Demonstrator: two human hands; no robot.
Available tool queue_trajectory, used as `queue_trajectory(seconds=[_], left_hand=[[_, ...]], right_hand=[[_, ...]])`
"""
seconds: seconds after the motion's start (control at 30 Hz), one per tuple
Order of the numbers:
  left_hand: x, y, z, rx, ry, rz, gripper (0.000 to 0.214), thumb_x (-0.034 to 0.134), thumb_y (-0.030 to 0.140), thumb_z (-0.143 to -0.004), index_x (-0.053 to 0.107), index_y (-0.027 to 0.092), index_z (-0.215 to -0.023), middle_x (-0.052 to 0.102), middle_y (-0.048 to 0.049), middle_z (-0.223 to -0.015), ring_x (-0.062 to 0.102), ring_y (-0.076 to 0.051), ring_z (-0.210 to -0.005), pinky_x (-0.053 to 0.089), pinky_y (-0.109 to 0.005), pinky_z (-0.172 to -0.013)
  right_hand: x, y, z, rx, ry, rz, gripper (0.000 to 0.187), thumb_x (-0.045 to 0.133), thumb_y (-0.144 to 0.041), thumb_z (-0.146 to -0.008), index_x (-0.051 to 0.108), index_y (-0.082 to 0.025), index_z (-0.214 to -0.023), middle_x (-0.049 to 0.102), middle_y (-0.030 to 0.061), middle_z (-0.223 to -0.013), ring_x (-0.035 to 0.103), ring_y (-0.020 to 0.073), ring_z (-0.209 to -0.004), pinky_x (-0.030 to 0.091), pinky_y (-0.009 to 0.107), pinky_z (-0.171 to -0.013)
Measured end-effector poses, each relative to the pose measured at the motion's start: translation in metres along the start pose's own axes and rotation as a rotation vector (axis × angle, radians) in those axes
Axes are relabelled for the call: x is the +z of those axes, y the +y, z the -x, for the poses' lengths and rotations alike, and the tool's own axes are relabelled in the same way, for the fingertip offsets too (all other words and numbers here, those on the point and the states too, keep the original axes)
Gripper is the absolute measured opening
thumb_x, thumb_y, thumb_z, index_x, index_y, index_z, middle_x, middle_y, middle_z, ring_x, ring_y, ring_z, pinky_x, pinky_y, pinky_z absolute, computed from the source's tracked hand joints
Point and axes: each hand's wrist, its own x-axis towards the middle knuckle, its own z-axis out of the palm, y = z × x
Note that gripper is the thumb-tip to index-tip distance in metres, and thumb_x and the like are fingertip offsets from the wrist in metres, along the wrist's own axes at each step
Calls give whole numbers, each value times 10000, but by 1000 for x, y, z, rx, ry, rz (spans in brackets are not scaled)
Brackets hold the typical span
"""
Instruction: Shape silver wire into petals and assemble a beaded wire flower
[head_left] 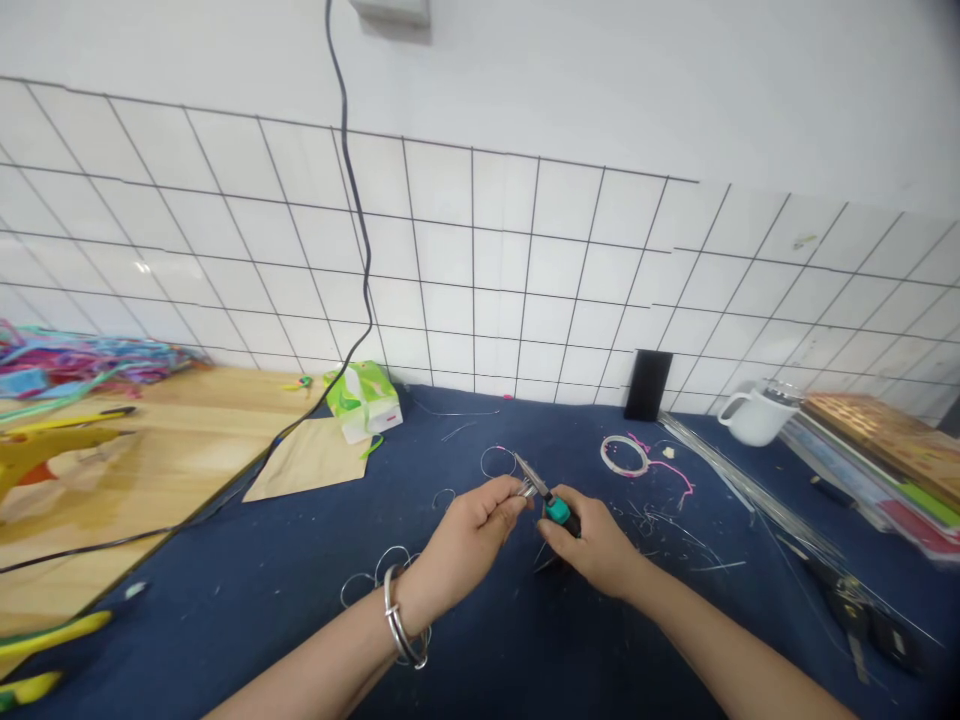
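My right hand (596,545) is closed around the teal-and-black handles of long-nosed pliers (536,478), whose jaws point up and to the left. Beside them my left hand (478,520) pinches a small bunch of thin silvery wires (528,490), and the pliers' jaws cross right at these wires. Whether the jaws grip a wire is too small to tell. Just beyond the fingers a round wire loop (482,462) shows against the dark blue cloth (465,420). Thinner wire loops (390,550) lie by my left wrist, which wears silver bangles.
Right: a white ring-shaped spool (624,470) with pink cord, wire scraps (675,525), long straight wires (720,460), a black upright block (649,385), a white mug (757,415), stacked books (900,465) and keys (851,610). Left: a tissue pack (367,395), brown paper (307,465), a yellow glue gun (45,455) and black cable (358,215).
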Motion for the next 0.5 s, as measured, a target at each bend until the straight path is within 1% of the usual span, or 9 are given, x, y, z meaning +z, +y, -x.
queue_trajectory(seconds=[0.13,0.3,0.4,0.5], left_hand=[[1,1,0,44,30,-72,220,362,287,-876,525,172,-784,407,41,-615,360,-93,-568,298,-212,-545],[5,-4,-1,56,44,-87,219,363,285,-876,542,173,-821,442,30,-646,366,-98,-579,305,-215,-554],[7,-8,-2,45,55,-70,216,365,287,-874,544,175,-830,449,29,-655,370,-100,-584,306,-215,-555],[7,-10,-2,19,46,-49,216,370,297,-873,539,174,-816,397,43,-605,356,-97,-565,293,-213,-542]], right_hand=[[5,5,0,-44,47,44,37,472,-217,-772,463,-199,-802,423,-59,-608,387,88,-548,308,207,-546],[5,10,-2,-75,92,132,141,463,-143,-714,493,-201,-840,426,-54,-604,385,95,-545,305,216,-549],[2,11,-4,-33,55,107,149,460,-138,-703,506,-205,-828,436,-54,-596,390,96,-541,311,218,-547],[-1,11,-4,37,-50,-26,134,467,-134,-694,513,-202,-800,465,-49,-614,418,96,-557,331,217,-553]])
